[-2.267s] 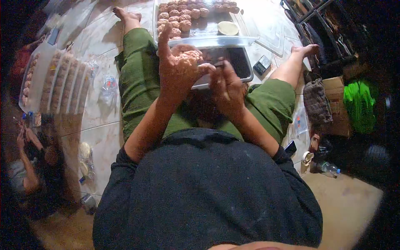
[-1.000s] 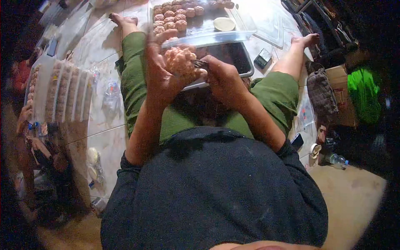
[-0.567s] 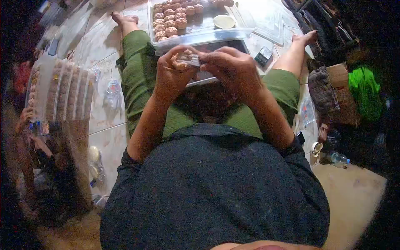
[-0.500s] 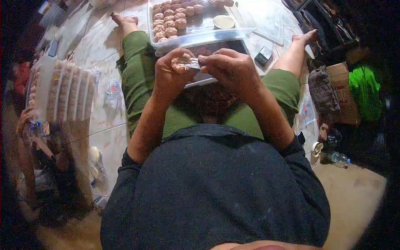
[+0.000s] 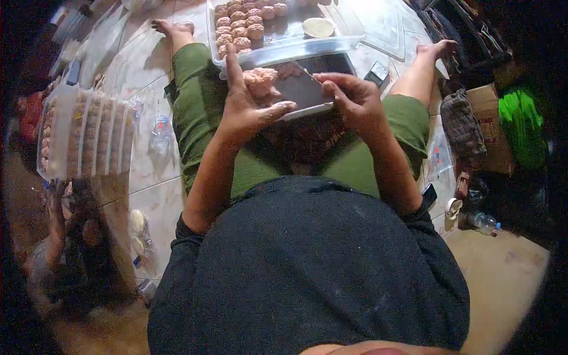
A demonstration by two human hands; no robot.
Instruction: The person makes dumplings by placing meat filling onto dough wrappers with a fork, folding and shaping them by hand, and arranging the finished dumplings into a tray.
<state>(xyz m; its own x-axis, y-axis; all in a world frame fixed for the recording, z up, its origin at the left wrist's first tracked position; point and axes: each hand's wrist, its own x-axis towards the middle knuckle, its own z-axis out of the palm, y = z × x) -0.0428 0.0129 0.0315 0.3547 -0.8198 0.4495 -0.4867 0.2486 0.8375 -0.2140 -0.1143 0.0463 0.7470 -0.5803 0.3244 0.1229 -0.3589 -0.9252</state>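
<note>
A rough-surfaced pink lump of dough-like stuff (image 5: 260, 81) rests in my left hand (image 5: 241, 109), whose thumb and index finger are spread apart around it. My right hand (image 5: 356, 100) pinches the handle of a fork (image 5: 309, 73), seen almost edge-on and pointing left, apart from the lump. Below both hands is a dark shallow tray (image 5: 305, 93) with a pink mass (image 5: 289, 71) at its far side. Just beyond, a clear plastic box (image 5: 284, 54) holds rows of textured pink balls (image 5: 239, 25) and a small pale round dish (image 5: 318, 27).
To the left stands a stack of clear boxes (image 5: 89, 133) filled with similar balls, with another person's arm (image 5: 56, 222) below it. A clear lid (image 5: 378, 29) lies right of the box. A cardboard box (image 5: 490, 127), green bag (image 5: 520, 115) and plastic bottle (image 5: 485, 223) are at right.
The fork has come away from the lump as my right hand moved right. My left fingers have opened out, with the index finger now raised. The other person's arm has shifted lower.
</note>
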